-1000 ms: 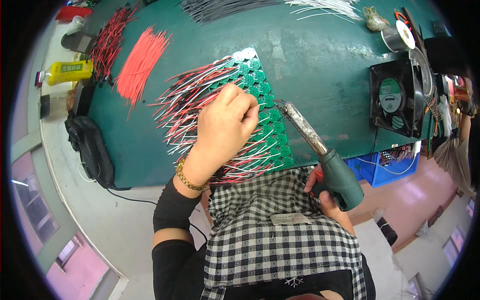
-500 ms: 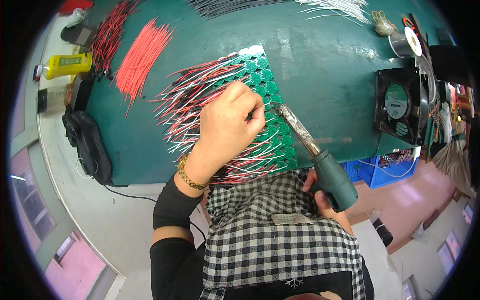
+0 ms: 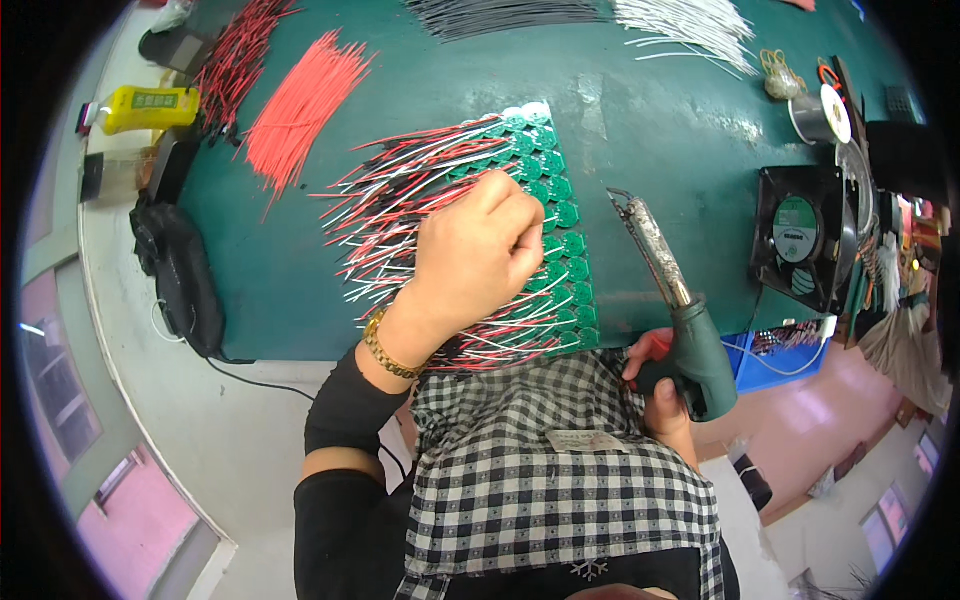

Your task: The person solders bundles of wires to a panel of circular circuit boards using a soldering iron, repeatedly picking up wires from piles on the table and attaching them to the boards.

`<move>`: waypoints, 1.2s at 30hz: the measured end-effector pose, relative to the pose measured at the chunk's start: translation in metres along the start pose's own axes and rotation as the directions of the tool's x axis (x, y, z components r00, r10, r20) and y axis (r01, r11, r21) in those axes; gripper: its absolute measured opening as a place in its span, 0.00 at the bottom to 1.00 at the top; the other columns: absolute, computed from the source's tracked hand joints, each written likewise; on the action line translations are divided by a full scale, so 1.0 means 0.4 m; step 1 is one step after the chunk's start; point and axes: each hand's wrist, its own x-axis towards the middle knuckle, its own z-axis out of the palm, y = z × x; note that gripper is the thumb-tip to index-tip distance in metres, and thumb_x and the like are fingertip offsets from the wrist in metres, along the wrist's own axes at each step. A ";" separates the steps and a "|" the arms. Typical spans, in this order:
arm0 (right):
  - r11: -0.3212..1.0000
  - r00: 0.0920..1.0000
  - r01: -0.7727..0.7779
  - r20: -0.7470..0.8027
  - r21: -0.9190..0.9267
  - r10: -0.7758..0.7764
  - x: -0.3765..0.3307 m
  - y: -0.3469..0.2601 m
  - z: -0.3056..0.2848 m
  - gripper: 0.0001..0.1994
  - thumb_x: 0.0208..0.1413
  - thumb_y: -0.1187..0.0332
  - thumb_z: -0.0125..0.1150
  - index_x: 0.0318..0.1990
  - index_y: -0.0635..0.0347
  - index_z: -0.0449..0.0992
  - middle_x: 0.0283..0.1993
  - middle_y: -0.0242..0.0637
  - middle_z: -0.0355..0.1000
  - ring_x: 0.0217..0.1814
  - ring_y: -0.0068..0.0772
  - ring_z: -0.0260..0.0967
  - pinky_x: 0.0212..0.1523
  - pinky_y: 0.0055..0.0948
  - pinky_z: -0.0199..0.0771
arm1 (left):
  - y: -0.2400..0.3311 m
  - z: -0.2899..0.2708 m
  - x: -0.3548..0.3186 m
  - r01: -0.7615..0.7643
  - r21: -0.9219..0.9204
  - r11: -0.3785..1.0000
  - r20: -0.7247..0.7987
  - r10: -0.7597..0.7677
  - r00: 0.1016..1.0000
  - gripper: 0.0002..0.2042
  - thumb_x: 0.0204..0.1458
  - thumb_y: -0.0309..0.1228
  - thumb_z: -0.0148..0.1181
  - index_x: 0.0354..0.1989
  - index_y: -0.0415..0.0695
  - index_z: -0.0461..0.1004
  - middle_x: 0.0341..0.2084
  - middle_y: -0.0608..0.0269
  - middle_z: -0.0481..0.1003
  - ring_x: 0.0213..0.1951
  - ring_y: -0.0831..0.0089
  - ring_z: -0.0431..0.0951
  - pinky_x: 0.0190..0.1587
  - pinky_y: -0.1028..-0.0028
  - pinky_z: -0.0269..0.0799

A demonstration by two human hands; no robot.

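Observation:
My left hand [image 3: 480,250], with a gold watch on its wrist, is closed in a pinch over a panel of round green circuit boards [image 3: 568,268]. A short end of white wire [image 3: 549,219] shows beside the fingertips; the rest is hidden by the hand. Many red, black and white wires [image 3: 385,215] fan out leftward from the panel, some lying under my hand. My right hand [image 3: 662,385] grips the dark green handle of a soldering gun [image 3: 690,345] at the table's front edge. Its metal tip points up and stands apart from the panel, to its right.
Bundles of red [image 3: 300,110], black [image 3: 500,15] and white wires [image 3: 690,28] lie farther back on the green table [image 3: 660,130]. A square black fan [image 3: 805,238] and a solder spool [image 3: 820,115] stand at right. A yellow bottle [image 3: 150,108] is at left; a blue crate [image 3: 765,370] sits below.
My right hand has drawn the soldering gun's tip away from the panel, to the right. My left hand keeps its pinch over the boards. The whole view has shifted slightly.

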 end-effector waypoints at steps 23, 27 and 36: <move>0.992 0.995 0.095 0.022 0.081 -0.097 -0.024 0.032 -0.007 0.40 0.47 0.45 0.67 0.58 0.64 0.59 0.42 0.41 0.68 0.35 0.31 0.71 0.36 0.30 0.73 | -0.610 -0.451 0.167 0.373 0.807 0.458 -0.276 -0.267 0.924 0.06 0.44 0.25 0.53 0.24 0.38 0.77 0.29 0.47 0.76 0.35 0.50 0.78 0.39 0.57 0.76; 0.990 0.991 0.105 0.072 0.096 -0.113 -0.010 0.047 -0.018 0.39 0.49 0.46 0.66 0.59 0.65 0.58 0.42 0.41 0.68 0.36 0.31 0.72 0.38 0.30 0.73 | -0.625 -0.493 0.164 0.386 0.720 0.578 -0.254 -0.298 0.920 0.06 0.41 0.24 0.53 0.21 0.38 0.76 0.31 0.45 0.76 0.35 0.51 0.78 0.39 0.55 0.74; 0.989 0.990 0.100 0.086 0.113 -0.110 -0.035 0.022 -0.022 0.35 0.52 0.50 0.63 0.59 0.64 0.59 0.42 0.42 0.67 0.37 0.31 0.71 0.39 0.29 0.72 | -0.613 -0.591 0.168 0.150 -0.374 0.915 -0.572 -0.355 0.740 0.02 0.62 0.27 0.45 0.39 0.44 0.64 0.24 0.69 0.69 0.20 0.84 0.62 0.23 0.82 0.60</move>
